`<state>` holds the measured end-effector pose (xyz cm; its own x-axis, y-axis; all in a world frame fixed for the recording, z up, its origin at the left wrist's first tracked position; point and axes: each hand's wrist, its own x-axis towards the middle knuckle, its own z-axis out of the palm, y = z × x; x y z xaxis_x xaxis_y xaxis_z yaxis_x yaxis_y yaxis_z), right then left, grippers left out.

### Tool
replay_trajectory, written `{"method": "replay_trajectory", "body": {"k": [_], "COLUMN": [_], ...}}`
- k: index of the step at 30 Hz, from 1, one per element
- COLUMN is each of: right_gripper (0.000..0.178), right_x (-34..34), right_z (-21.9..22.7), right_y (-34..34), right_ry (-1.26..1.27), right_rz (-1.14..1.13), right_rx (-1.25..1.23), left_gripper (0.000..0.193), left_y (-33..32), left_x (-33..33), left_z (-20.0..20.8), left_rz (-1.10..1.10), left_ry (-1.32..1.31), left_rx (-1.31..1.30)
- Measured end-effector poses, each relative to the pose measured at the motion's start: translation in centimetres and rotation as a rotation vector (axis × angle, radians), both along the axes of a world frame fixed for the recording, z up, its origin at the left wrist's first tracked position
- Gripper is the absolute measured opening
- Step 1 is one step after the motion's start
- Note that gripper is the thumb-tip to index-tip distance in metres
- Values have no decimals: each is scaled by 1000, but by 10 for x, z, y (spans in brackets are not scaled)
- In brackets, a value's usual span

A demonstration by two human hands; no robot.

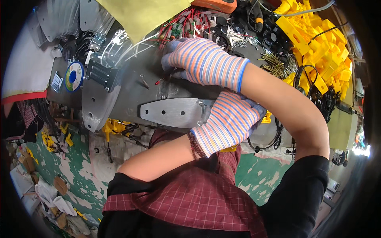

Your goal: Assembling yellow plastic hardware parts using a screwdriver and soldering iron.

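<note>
My left hand (pixel 228 123), in a striped knit glove, is closed over the right end of a flat silver metal plate (pixel 170 113) with several holes. Clear plastic shows at that end, and a yellow piece (pixel 268 117) peeks out past the fingers. Beyond it, my right hand (pixel 206 61), gloved alike, reaches across to the left with its fingers curled together. A thin dark piece with a red tip (pixel 159 81) sticks out below those fingers; what they grip is hidden. A small clear-bodied part (pixel 144 81) lies on the dark bench to the left.
A second silver plate with a black block (pixel 101 91) and a solder spool (pixel 74 76) lie left. Red-wired parts (pixel 190 23), loose screws (pixel 274 63) and a yellow parts heap (pixel 323 47) fill the far and right sides. A yellow sheet (pixel 145 16) overhangs the back.
</note>
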<state>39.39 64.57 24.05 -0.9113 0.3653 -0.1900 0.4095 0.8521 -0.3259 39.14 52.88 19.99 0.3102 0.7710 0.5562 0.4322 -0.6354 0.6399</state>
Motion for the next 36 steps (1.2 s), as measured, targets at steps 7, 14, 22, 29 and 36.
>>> {"method": "replay_trajectory", "body": {"k": [7,14,22,29,36], "right_gripper": [38,20,16,13,13], "right_x": [4,71,209,223,222], "right_z": [-13,44,33,13,9], "right_y": [-8,-28,-124,-139,-136], "right_ry": [-43,574,990,996,992], "right_rz": [98,-311,-1224,-1239,-1206], "right_rx": [261,-206,-752,-767,-864], "left_gripper": [23,18,9,6,7], "left_y": [-1,-3,3,3,1], "left_x": [-3,2,2,3,4], "left_z": [10,7,15,15,18], "left_rz": [-63,17,-57,-74,-67], "left_ry": [131,206,65,64,72], "left_rx": [-114,-130,-142,-181,-193]}}
